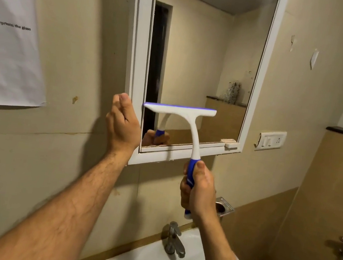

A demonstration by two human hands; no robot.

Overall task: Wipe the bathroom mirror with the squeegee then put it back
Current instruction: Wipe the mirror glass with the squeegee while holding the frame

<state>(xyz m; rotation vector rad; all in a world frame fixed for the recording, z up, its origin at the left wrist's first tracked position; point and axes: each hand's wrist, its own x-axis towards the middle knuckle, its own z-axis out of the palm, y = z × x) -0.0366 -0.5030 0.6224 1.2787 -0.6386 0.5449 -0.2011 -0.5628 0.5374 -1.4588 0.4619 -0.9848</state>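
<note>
The squeegee (186,118) is white with a blue blade edge and blue handle; the mirror (198,68) frame is white.

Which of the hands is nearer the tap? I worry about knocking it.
The right. The right hand grips the squeegee handle just above the tap; the left hand rests higher up, against the mirror frame.
</note>
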